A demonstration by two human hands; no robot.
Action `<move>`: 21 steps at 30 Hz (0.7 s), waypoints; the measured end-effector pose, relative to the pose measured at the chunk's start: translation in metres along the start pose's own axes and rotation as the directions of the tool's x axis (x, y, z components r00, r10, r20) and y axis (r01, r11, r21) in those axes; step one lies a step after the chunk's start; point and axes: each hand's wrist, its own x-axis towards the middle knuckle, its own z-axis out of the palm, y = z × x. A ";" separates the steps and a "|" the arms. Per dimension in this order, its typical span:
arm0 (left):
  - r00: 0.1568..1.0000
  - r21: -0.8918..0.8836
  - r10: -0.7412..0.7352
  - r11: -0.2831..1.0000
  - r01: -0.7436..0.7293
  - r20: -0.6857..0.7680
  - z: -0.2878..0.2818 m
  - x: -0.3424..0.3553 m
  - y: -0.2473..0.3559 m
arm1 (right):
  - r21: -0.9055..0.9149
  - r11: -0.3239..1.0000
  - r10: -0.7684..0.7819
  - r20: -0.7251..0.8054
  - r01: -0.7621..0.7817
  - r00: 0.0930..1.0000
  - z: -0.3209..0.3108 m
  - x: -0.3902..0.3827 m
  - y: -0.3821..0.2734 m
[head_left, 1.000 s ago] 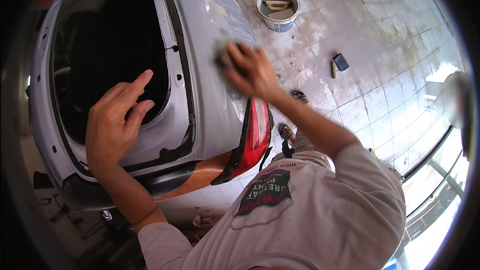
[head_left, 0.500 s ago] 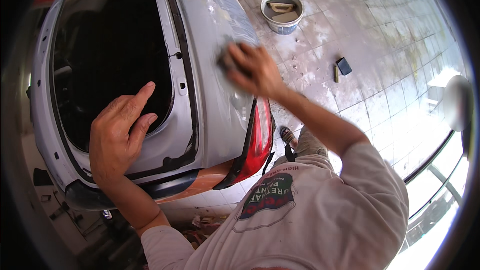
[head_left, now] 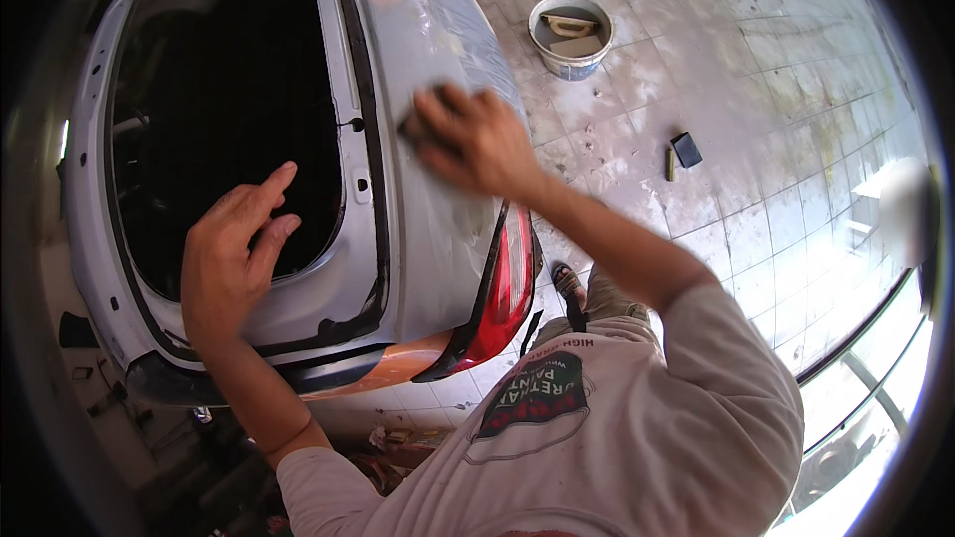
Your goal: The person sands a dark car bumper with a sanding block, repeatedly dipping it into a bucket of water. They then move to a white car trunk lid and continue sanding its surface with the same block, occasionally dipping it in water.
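Head view shows the right hand's [head_left: 477, 144] grip curled over a blurred dark block [head_left: 407, 131] against the smooth grey car-body panel [head_left: 433, 239], likely light, stiff and best held by its sides, while the left hand [head_left: 234, 254] hovers loosely spread, holding nothing.

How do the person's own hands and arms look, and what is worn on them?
The left hand and the right hand, which is blurred, show no gloves. The forearms are bare; the pale T-shirt has loose short sleeves.
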 end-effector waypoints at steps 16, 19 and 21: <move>0.966 -0.115 -0.242 0.966 0.231 -0.091 -0.008 0.007 -0.031 | -0.092 0.994 -0.053 0.005 0.053 0.999 0.012 0.080 0.056; 0.966 -0.082 -0.243 0.968 0.235 -0.093 -0.013 0.002 -0.029 | -0.063 0.996 0.068 -0.021 -0.069 0.998 0.026 0.129 0.092; 0.958 -0.062 -0.275 0.961 0.270 -0.084 -0.014 0.001 -0.029 | -0.036 0.997 0.071 0.146 -0.066 0.987 0.016 0.114 0.079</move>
